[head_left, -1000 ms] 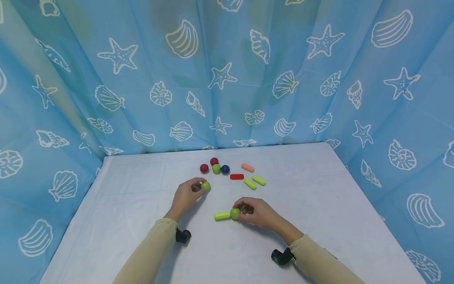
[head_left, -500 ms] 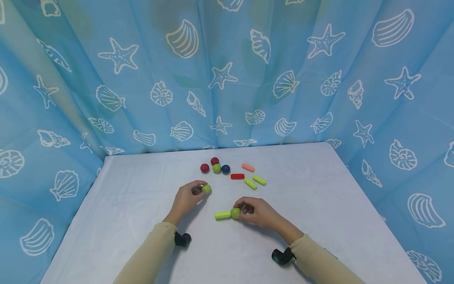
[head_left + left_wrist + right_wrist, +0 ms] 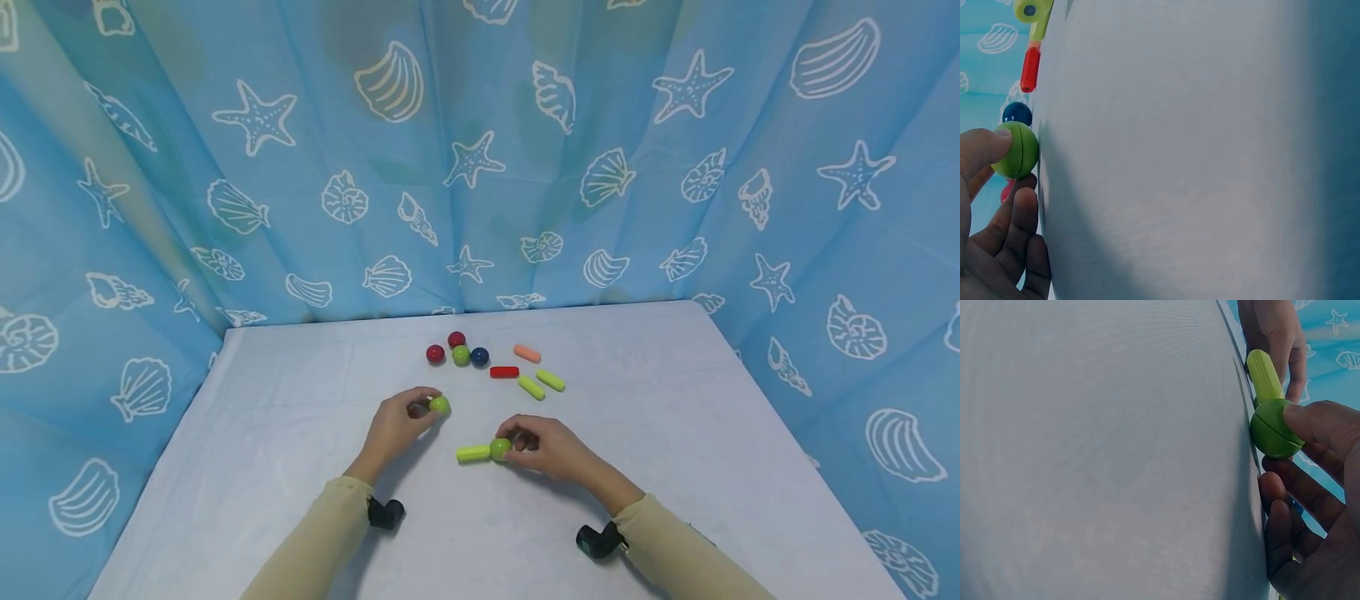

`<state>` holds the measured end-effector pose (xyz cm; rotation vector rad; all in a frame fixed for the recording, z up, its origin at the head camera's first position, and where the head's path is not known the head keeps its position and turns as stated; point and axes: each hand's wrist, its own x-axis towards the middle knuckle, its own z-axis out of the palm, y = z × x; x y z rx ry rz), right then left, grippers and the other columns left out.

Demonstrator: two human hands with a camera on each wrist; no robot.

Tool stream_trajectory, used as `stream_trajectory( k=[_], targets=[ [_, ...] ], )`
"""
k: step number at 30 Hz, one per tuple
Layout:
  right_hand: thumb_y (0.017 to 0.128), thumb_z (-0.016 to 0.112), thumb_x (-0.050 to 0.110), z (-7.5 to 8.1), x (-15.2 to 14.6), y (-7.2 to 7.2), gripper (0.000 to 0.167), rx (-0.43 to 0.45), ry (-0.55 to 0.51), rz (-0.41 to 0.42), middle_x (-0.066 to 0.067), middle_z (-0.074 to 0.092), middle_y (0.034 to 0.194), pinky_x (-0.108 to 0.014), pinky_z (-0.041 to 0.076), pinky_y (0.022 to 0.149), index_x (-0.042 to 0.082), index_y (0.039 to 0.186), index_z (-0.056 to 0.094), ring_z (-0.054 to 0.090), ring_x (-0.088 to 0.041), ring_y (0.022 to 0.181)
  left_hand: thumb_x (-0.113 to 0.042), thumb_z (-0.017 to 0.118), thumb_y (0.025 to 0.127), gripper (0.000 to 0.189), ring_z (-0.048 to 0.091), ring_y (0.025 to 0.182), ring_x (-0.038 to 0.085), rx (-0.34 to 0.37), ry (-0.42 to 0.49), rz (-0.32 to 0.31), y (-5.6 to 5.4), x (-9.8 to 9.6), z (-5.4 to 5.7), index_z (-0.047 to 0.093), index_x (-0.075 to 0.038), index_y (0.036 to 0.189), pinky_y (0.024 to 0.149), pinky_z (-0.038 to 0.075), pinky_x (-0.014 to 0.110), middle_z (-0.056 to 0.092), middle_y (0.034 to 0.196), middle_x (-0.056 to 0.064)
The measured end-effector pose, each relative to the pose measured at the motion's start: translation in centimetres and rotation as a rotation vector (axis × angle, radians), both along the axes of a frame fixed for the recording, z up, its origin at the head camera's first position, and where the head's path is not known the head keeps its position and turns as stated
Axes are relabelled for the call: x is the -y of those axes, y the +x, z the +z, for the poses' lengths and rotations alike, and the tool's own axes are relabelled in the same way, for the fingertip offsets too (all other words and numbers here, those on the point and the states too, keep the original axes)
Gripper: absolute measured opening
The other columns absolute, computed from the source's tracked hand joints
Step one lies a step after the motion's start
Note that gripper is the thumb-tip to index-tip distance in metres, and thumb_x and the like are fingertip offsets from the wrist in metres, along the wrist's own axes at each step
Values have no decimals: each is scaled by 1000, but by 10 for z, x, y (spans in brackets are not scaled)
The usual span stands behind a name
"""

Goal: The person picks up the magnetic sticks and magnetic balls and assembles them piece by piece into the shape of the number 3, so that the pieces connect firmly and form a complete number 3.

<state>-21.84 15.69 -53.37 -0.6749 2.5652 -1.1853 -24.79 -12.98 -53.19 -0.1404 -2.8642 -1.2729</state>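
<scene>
A green ball [image 3: 440, 405] is pinched between the thumb and fingers of my left hand [image 3: 397, 427]; a seam line runs round it in the left wrist view. My right hand [image 3: 551, 450] pinches a second green ball [image 3: 500, 450], low over the white table. A yellow-green stick [image 3: 473, 453] extends leftward from that ball and looks joined to it. In the right wrist view the stick [image 3: 1265, 376] points away from the ball [image 3: 1276, 429], toward the left hand [image 3: 1275, 331]. The two balls are apart.
Behind the hands lie two red balls [image 3: 436, 354], a green ball [image 3: 461, 355] and a dark blue ball [image 3: 479, 357]. To their right are a red stick [image 3: 505, 372], an orange stick [image 3: 527, 353] and two yellow-green sticks [image 3: 532, 387]. A blue shell-patterned curtain [image 3: 480, 208] borders the white table [image 3: 675, 400].
My left hand has drawn its green ball slightly toward me, away from the group of balls. The right hand keeps its grip in almost the same spot.
</scene>
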Motion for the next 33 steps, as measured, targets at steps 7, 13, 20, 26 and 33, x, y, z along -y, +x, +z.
stream_trajectory(
  k=[7,13,20,26,33],
  targets=[
    [90,79,21,2,1,0,26,3,11,-7,15,66,103,-25,52,79,25,114,68,60,-8,88,-18,79,90,31,58,86,15,6,-6,-6,5,0,1,73,-23,120,75,51,30,70,104,-2],
    [90,79,20,3,2,1,25,18,5,-18,12,66,101,-24,51,77,23,113,69,59,-9,86,-18,79,90,31,57,85,16,7,-2,-21,10,0,1,73,-23,119,75,51,30,69,102,-3],
    [90,79,20,5,2,1,25,28,13,-27,12,66,101,-24,51,78,23,113,69,59,-9,87,-19,79,89,30,57,84,16,11,3,-40,14,1,2,73,-24,119,75,50,31,70,102,-4],
    [90,79,20,6,3,1,25,26,6,-20,11,65,100,-25,51,77,23,113,69,59,-12,87,-20,80,89,31,56,84,15,26,-9,-45,19,2,2,74,-25,118,75,49,32,69,101,-5],
    [90,78,20,7,3,1,25,30,14,-28,12,65,99,-25,51,77,24,113,68,59,-11,87,-19,80,88,30,56,82,13,25,-12,-68,24,4,1,74,-25,117,73,49,31,69,99,-6]
  ],
)
